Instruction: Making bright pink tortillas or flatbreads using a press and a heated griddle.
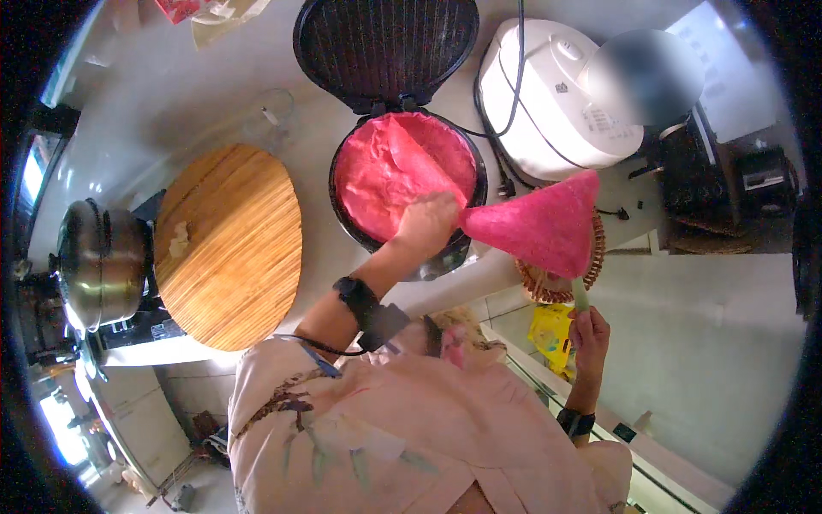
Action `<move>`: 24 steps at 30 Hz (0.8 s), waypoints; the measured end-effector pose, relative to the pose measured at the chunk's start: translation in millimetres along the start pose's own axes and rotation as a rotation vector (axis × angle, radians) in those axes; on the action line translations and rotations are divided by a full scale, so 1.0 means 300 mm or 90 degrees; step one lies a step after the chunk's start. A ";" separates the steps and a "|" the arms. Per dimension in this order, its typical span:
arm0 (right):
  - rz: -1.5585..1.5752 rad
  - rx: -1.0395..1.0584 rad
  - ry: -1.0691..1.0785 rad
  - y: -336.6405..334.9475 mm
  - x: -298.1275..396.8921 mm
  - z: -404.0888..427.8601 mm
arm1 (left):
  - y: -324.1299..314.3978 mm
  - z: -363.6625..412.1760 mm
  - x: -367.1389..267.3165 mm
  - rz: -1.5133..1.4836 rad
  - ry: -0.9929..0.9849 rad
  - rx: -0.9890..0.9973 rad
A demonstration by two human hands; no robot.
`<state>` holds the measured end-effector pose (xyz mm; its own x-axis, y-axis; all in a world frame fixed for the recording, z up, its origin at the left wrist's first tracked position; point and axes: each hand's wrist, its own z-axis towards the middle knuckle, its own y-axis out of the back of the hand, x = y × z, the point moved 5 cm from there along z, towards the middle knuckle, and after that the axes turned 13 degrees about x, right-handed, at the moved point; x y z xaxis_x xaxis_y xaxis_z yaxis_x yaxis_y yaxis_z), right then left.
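Observation:
An electric griddle point(478, 168) stands with its black ridged lid point(385, 51) raised. On its round plate lies a thin pink flatbread point(376, 173), wrinkled and partly folded over on itself. My left hand point(429, 221) reaches over the front right of the plate, its fingers closed on the edge of the folded part. In my right hand point(589, 331) is a pale green handle point(580, 294), whose far end is hidden by a folded, triangular pink sheet point(542, 225). One corner of that sheet comes close to my left fingers; whether they touch it is unclear.
A round wooden board point(234, 250) lies left of the griddle, beside a lidded metal pot point(103, 263). Behind at right sits a white rice cooker point(552, 96) with loose black cables point(514, 122). Below the pink sheet are a woven basket point(546, 292) and a yellow packet point(549, 337).

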<state>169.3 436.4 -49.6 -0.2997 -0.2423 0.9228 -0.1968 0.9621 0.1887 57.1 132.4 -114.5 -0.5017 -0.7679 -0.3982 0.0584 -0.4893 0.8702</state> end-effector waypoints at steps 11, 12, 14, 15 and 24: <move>0.060 0.012 -0.016 -0.044 -0.020 -0.008 | 0.117 0.065 0.459 0.157 0.314 0.038; 0.059 0.006 -0.016 -0.035 -0.032 -0.015 | 0.104 0.107 0.479 0.089 0.445 0.090; -0.027 -0.025 0.008 -0.018 -0.034 -0.036 | 0.073 0.137 0.541 0.037 0.589 0.187; -0.027 -0.030 0.007 -0.016 -0.027 -0.048 | 0.077 0.158 0.528 0.036 0.585 0.189; 0.078 -0.020 0.022 -0.017 -0.054 -0.122 | 0.032 0.219 0.558 -0.093 0.757 0.226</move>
<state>209.4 440.1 -53.2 -0.2876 -0.1183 0.9504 -0.1306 0.9879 0.0835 -83.0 26.3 -153.7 0.6172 -0.7035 -0.3522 -0.2610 -0.6054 0.7519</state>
